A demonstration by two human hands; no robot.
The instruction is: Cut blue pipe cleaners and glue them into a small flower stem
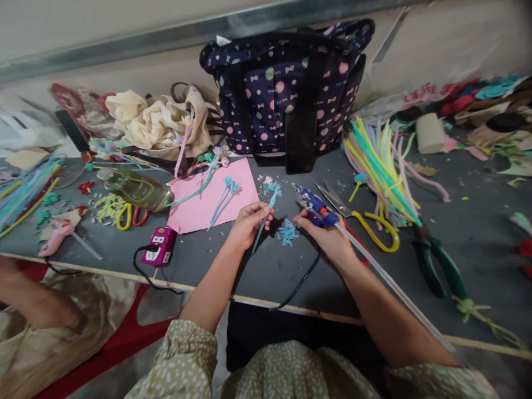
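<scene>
My left hand [250, 221] pinches a blue pipe-cleaner flower stem [258, 237] between thumb and fingers. The stem's fuzzy blue head [273, 191] points away from me. In my right hand [328, 238] is a blue hot glue gun [315, 206], its nozzle turned up and left toward the flower. A long clear glue stick [394, 282] runs out of its back over my forearm. Between my hands lies a small pile of cut blue pipe-cleaner pieces [287, 233]. Two finished-looking blue stems [224, 202] rest on pink paper [193, 213].
Right of the glue gun are yellow-handled scissors [376, 224], green-handled pliers [443, 266] and a pipe-cleaner bundle [384, 172]. A dark patterned bag [270, 94] with a phone [300, 141] stands behind. Leftward are a bottle [135, 188], a purple power adapter [160, 246] and another person's arm [37, 293].
</scene>
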